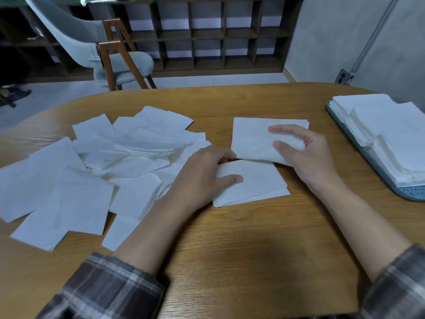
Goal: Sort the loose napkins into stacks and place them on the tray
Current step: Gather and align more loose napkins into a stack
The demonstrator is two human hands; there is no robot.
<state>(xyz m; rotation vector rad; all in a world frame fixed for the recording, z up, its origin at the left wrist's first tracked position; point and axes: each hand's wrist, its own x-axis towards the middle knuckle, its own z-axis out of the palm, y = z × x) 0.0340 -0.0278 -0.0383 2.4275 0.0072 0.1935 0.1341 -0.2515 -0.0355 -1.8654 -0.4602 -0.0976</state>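
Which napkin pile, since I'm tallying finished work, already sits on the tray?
The neat stack at far right, on the blue tray; the others lie on the table.

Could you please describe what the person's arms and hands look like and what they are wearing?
Both the left hand and right hand are bare: no gloves, rings or watch show. Each forearm is uncovered, with a plaid left sleeve and right sleeve in dark grey-brown crossed by pale stripes, pushed up towards the elbows.
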